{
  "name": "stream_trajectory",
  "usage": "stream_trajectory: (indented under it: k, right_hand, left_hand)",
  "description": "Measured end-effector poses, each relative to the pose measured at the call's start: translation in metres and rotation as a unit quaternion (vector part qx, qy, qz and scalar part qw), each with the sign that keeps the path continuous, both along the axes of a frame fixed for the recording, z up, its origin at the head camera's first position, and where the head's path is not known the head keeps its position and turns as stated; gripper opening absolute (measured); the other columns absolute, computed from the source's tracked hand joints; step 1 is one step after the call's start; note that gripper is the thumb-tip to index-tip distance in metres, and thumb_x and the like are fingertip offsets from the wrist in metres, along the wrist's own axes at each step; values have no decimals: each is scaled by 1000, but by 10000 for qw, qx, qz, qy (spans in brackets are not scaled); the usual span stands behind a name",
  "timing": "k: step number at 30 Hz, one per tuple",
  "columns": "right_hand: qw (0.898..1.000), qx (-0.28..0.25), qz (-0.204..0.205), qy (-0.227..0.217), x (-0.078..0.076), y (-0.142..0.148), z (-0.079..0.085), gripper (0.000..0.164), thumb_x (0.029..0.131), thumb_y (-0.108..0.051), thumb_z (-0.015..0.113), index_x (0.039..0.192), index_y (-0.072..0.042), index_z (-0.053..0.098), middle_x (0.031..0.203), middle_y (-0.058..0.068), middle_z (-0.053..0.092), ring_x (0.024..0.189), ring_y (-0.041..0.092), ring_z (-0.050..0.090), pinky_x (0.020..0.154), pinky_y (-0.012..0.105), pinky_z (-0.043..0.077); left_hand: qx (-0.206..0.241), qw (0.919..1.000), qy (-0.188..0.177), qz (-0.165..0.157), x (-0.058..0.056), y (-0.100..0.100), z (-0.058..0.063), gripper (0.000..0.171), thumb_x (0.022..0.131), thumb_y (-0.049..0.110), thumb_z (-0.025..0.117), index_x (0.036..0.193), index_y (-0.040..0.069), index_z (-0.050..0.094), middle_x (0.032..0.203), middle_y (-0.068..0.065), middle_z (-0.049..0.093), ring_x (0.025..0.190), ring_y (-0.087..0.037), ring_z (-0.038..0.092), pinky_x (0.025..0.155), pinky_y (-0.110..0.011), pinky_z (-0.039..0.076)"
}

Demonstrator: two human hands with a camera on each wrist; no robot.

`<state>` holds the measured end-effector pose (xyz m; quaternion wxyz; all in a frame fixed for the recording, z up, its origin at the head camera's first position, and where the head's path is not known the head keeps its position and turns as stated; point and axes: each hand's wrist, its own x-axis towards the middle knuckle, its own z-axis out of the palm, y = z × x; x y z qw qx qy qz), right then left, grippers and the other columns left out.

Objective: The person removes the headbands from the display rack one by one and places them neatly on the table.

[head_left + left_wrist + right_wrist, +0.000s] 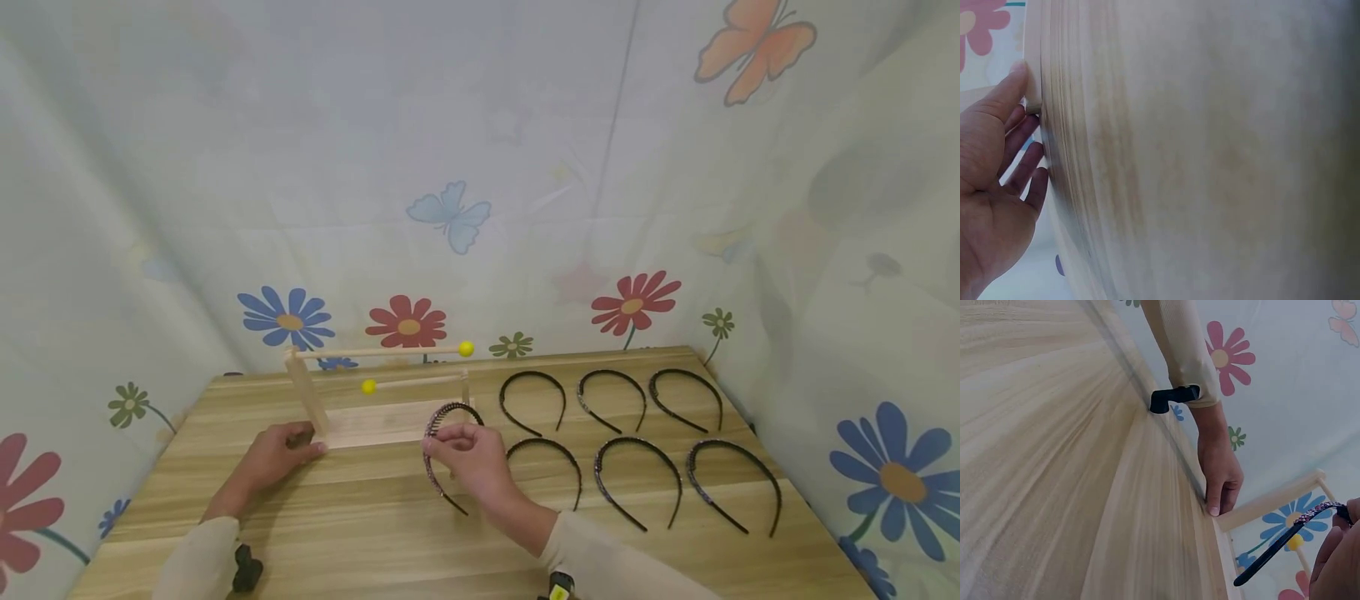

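Note:
In the head view, a pale wooden stand [306, 396] has a tall post on its left and a shorter one on its right. Each post carries a horizontal rod tipped with a yellow ball [466, 349]. My left hand [277, 454] grips the stand's left end, thumb in front and fingers at the back. Between thumb and fingers, my right hand [472, 458] pinches a dark toothed headband [432, 468] with a sparkly outer face, in front of the stand's right end. One tip of that headband [1266, 556] points down toward the table in the right wrist view.
Several dark headbands [637, 442] lie in two rows on the right of the wooden table [360, 533]. A flower-printed cloth [525, 208] hangs behind the table and along both sides.

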<state>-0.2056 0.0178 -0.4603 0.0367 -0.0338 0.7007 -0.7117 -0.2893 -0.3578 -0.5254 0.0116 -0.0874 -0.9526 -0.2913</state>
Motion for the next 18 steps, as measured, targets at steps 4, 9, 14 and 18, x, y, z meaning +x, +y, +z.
stream_trajectory:
  k: [4, 9, 14, 18]
  right_hand:
    - [9999, 29, 1, -130, 3, -2, -3, 26, 85, -30, 85, 95, -9, 74, 85, 1, 74, 74, 15, 62, 63, 24, 50]
    - [9997, 159, -32, -200, 4, -6, -8, 28, 83, -33, 86, 96, -10, 75, 86, 0, 74, 78, 17, 65, 67, 27, 52]
    - [9997, 140, -58, -201, 4, -9, -14, 26, 84, -29, 86, 96, -10, 75, 86, 1, 74, 82, 18, 68, 71, 29, 55]
    - [9997, 74, -41, -244, 3, -10, -20, 25, 84, -28, 86, 95, -9, 75, 86, 0, 73, 80, 14, 66, 70, 27, 54]
  left_hand:
    - [8, 10000, -40, 14, -1, 0, -1, 62, 94, 41, 74, 132, -7, 63, 137, -31, 59, 129, -51, 52, 102, -66, 44]
    - [-3, 10000, -27, 3, -1, 0, -1, 63, 94, 42, 74, 132, -7, 63, 136, -31, 59, 129, -51, 53, 101, -66, 44]
    - [-5, 10000, 24, -6, 0, 0, 0, 62, 93, 42, 75, 131, -7, 64, 136, -30, 60, 129, -51, 53, 101, -65, 44]
    - [10, 10000, 22, -11, 1, 0, 0, 62, 93, 42, 75, 131, -7, 64, 135, -30, 60, 129, -50, 53, 102, -65, 44]
